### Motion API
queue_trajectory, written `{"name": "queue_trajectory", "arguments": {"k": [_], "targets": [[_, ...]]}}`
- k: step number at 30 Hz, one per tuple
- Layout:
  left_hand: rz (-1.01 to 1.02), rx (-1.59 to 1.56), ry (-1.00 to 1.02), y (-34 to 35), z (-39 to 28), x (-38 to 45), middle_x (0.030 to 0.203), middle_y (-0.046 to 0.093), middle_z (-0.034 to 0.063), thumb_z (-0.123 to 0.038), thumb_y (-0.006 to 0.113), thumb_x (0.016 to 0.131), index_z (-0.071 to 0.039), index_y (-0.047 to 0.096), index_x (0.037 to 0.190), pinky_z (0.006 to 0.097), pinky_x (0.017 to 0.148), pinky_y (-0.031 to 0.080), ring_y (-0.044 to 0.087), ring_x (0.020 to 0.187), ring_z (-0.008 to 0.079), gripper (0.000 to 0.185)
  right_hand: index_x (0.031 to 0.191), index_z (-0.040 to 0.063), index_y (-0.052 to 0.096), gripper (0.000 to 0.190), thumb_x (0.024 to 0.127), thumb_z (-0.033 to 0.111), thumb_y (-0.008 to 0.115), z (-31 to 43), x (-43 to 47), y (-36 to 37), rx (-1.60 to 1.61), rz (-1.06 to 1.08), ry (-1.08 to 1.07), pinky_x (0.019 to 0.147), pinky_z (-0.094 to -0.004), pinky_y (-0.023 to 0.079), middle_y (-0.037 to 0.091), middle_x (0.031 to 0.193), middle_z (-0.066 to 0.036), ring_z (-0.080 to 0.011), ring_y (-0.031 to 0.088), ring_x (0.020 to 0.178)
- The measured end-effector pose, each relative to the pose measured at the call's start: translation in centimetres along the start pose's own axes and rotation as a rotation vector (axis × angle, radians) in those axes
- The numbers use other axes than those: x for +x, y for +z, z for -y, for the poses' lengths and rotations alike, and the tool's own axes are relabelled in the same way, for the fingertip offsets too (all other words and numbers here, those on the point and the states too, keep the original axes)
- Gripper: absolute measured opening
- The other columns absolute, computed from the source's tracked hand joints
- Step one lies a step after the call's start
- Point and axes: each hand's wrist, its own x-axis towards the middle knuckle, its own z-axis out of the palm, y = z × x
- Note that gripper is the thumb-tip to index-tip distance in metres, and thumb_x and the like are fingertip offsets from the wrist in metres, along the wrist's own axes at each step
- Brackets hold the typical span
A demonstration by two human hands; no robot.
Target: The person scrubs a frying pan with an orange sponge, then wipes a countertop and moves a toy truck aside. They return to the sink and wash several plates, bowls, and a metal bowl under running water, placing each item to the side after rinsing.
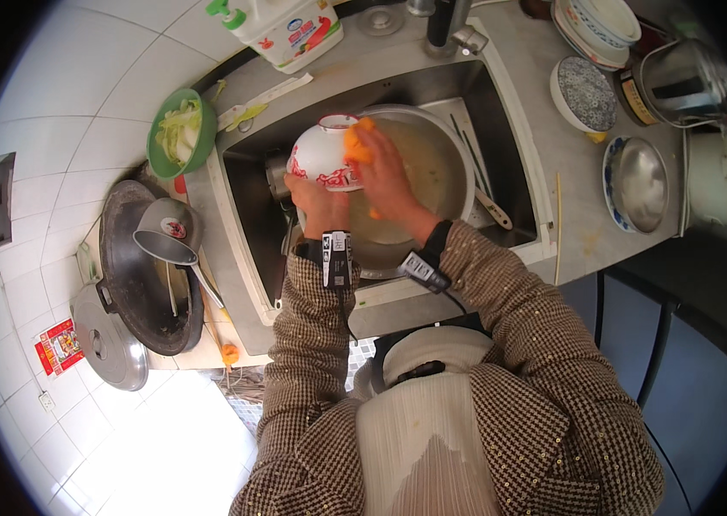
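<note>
A white bowl with a red pattern (321, 158) is tilted over a metal basin (470, 174), its foot ring facing up and away from me. My left hand (318, 203) grips the bowl by its near edge. Against the bowl's outer side my right hand (389, 174) presses an orange cloth or sponge (359, 143). Cloudy water (428, 168) fills the basin, which sits in a stainless steel sink (518, 187). What lies under the water cannot be made out.
Left of the sink are a green bowl of cut leaves (202, 138), a large dark wok (125, 258) and a metal ladle (167, 226). A black faucet (444, 29) stands behind. On the right counter sit a patterned bowl (583, 93), a metal bowl (641, 184) and stacked dishes (596, 26).
</note>
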Motion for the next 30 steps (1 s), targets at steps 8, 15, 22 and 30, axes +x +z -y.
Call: {"name": "queue_trajectory", "arguments": {"k": [8,15,22,30], "targets": [[-0.023,0.161,0.003,-1.6,-1.8,0.9,0.124,0.056,0.0152,-0.036,0.025,0.098,-0.001,0.049,0.126,0.0479,0.094,0.049,0.058,0.110,0.0337,0.051,0.118,0.014,0.058,0.041,0.077,0.008,0.058,0.2,-1.1,-3.8,-0.248,0.457,-0.535,0.106,-0.0444,0.032,0.047,0.129,-0.012,-0.0324,0.041,0.125],[0.036,0.102,-0.033,-4.0,-5.2,0.2,0.131,0.053,0.0136,-0.035,0.027,0.100,-0.003,0.049,0.128,0.0478,0.099,0.045,0.055,0.116,0.0322,0.048,0.114,0.010,0.060,0.031,0.086,0.022,0.061,-3.7,0.1,-8.4,-0.472,0.382,0.058,0.098,-0.0405,0.043,0.057,0.121,-0.011,-0.0267,0.052,0.117],[0.104,0.052,-0.153,-5.7,-3.6,-2.1,0.124,0.059,0.0089,-0.036,0.034,0.101,-0.005,0.053,0.124,0.0414,0.099,0.044,0.056,0.114,0.0262,0.043,0.119,0.005,0.056,0.043,0.092,0.038,0.059,-0.2,0.4,-6.9,1.119,0.334,1.007,0.089,-0.0390,0.051,0.063,0.111,-0.009,-0.0199,0.062,0.099],[0.525,0.298,-0.304,-6.4,-0.6,-4.4,0.125,0.055,0.0065,-0.027,0.047,0.098,-0.008,0.048,0.127,0.0394,0.094,0.047,0.055,0.112,0.0219,0.034,0.119,0.003,0.057,0.042,0.088,0.028,0.067,6.8,0.8,-11.2,1.019,0.318,0.756,0.076,-0.0310,0.053,0.066,0.102,-0.008,-0.0142,0.063,0.084]]}}
